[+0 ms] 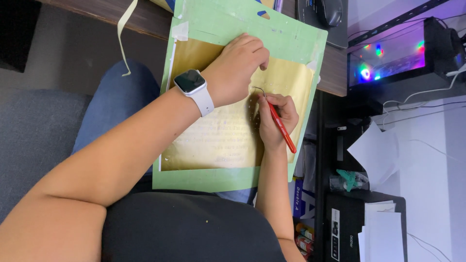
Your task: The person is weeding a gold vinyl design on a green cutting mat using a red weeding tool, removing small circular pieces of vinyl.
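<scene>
While hands (257, 92) cover gold sheet (213, 136), lettering faint.

A square dark watch screen (190, 80) in a white case sits left of centre. At lower centre-right stands a blue-and-white cardboard box (299, 199). A narrow white label (335, 234) runs down the black printer's front at lower right.

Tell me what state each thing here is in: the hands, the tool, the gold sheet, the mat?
Left hand: pressed flat on the gold sheet.
Right hand: gripping the red-handled hook tool.
Red-handled hook tool: held, hooked tip at the sheet.
Gold sheet: lying flat on the mat.
Green mat: resting on the lap.
</scene>
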